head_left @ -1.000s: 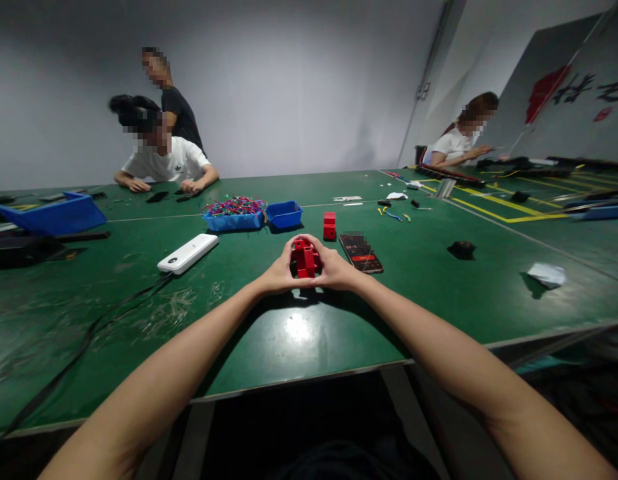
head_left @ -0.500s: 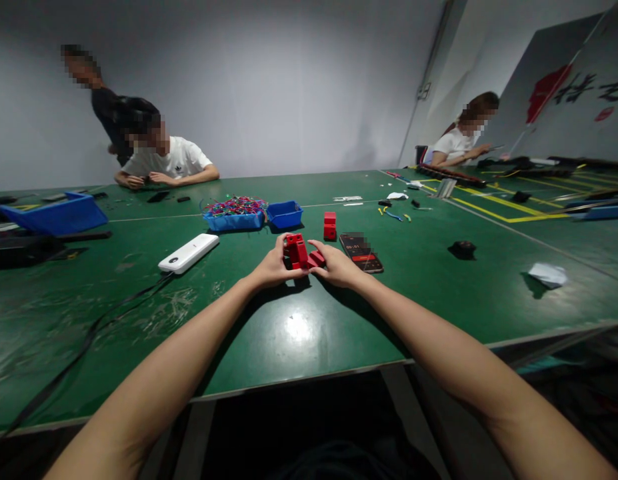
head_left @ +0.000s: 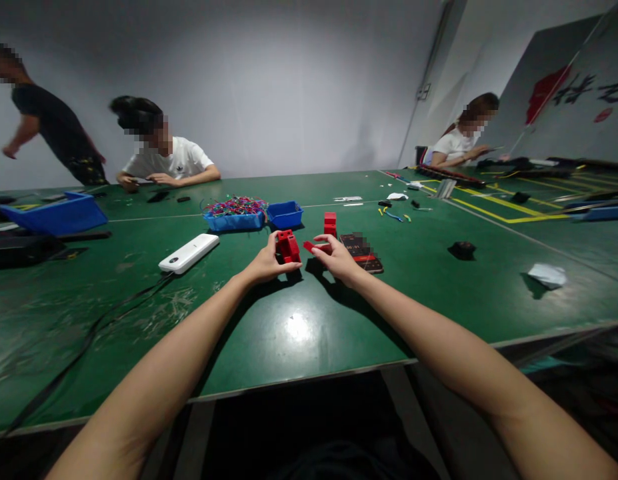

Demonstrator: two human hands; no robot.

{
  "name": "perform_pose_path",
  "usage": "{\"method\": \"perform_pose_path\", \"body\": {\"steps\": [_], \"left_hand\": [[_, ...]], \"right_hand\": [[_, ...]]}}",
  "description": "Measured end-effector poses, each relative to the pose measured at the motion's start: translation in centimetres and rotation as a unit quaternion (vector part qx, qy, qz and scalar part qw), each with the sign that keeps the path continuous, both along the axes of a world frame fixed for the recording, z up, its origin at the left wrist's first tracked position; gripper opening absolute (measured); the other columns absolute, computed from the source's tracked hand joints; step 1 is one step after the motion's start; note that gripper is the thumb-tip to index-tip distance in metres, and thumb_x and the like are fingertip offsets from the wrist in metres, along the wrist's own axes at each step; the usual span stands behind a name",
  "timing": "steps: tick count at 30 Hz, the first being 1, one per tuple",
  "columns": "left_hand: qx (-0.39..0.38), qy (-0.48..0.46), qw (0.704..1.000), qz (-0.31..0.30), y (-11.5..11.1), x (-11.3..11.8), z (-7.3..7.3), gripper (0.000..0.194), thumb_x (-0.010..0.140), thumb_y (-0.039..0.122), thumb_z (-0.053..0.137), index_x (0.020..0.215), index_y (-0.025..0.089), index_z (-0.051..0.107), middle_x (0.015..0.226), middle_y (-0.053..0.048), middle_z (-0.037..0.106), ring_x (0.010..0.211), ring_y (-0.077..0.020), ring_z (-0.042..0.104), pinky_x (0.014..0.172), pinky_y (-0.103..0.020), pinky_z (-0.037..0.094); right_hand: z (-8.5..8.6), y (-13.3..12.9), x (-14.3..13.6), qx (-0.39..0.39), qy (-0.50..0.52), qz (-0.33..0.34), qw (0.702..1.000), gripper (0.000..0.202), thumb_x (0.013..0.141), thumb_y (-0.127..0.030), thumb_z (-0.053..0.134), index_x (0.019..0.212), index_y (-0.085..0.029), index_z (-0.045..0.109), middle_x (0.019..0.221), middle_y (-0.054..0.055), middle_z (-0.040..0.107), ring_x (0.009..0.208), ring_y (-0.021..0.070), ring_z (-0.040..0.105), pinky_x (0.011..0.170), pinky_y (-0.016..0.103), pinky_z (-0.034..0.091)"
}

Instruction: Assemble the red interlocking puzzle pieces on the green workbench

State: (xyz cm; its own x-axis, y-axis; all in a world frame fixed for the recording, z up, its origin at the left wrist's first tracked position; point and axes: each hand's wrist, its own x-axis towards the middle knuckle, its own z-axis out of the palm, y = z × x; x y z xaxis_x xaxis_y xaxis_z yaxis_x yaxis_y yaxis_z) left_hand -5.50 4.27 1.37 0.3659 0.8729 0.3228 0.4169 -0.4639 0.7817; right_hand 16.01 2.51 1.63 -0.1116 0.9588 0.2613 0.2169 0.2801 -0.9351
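Between the thumb and fingers of my left hand [head_left: 265,263] is a red block with a hollow in it [head_left: 289,247], held just over the green table. My right hand [head_left: 339,260] is closed in a pinch on a smaller red piece [head_left: 309,247], partly covered by the fingers. A gap separates the two red parts. Just behind my right hand another red block [head_left: 330,223] stands upright on the table. Beside that hand lies a phone [head_left: 369,261] with a timer on its screen.
A blue bin of coloured wires [head_left: 235,221] and a smaller blue bin [head_left: 285,215] stand behind my hands. At left lies a white power bank [head_left: 189,253] with a black strap. Pliers [head_left: 393,215] and crumpled paper [head_left: 547,275] lie at right. Two people sit across the table; another walks behind.
My hands have moved apart, and the smaller red piece has come away from the hollow block. The standing person has moved left; the seated one at left has lifted their head.
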Motion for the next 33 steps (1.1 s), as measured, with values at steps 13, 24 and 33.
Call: {"method": "perform_pose_path", "body": {"steps": [13,24,33], "left_hand": [[0.010,0.007,1.000,-0.018,-1.0,0.5,0.6,0.095,0.062,0.044,0.078,0.136,0.020,0.024,0.114,-0.012,0.063,0.098,-0.0247,0.065,0.093,-0.043,0.048],[0.022,0.025,0.999,-0.012,-1.2,0.6,0.7,0.093,0.063,0.045,0.077,0.136,0.020,0.025,0.110,-0.011,0.064,0.095,-0.0245,0.066,0.091,-0.042,0.049],[0.020,0.022,0.999,-0.026,-1.3,0.6,0.8,0.092,0.063,0.045,0.077,0.135,0.020,0.025,0.110,-0.011,0.063,0.094,-0.0234,0.066,0.090,-0.041,0.050]], "right_hand": [[2.1,-0.6,-0.7,-0.193,0.314,0.005,0.930,0.015,0.088,-0.032,0.055,0.083,-0.018,0.055,0.062,-0.002,0.062,0.052,0.0096,0.057,0.044,0.017,0.036],[2.6,-0.9,-0.4,-0.219,0.300,-0.055,0.927,0.042,0.090,-0.054,0.047,0.070,-0.018,0.047,0.046,-0.004,0.048,0.032,0.0053,0.036,0.031,0.017,0.026],[2.1,-0.7,-0.4,-0.179,0.263,0.008,0.948,0.035,0.085,-0.052,0.056,0.077,-0.019,0.050,0.050,-0.007,0.048,0.032,0.0031,0.034,0.030,0.014,0.024]]}}
